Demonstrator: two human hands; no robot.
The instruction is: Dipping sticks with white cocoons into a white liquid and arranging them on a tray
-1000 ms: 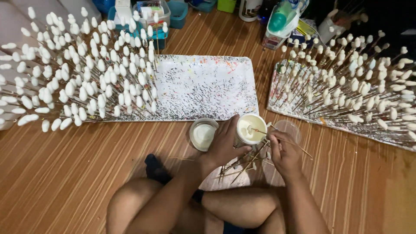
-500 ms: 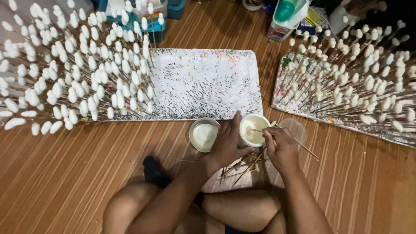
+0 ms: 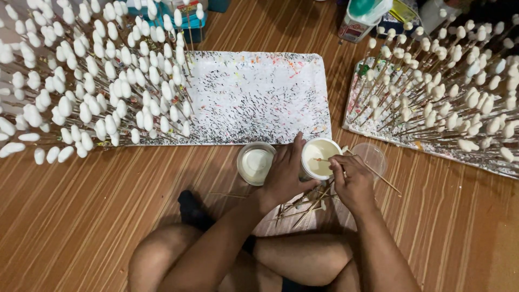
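**Dipping a stick in a cup of white liquid**

Near the lower centre of the frame, the left hand is wrapping around the left side of a cup of white liquid, fingers curled against its wall and thumb pointing up along the rim. The right hand is sitting just right of the cup, its fingers pinched shut on a thin stick. One end of the stick is reaching over the cup's rim into the liquid, while the other end is slanting down toward the right. Whether a white bud is sitting on the dipped tip is not clear.

A lid, coated white, is lying just left of the cup, and a clear cup is standing just right of it. Loose sticks are lying in a heap below the hands, on the striped floor.

A speckled board is filling the upper centre; white-tipped sticks are standing crowded across the upper left. A second board at the upper right is carrying more white-tipped sticks. Bare legs are crossing at the bottom.
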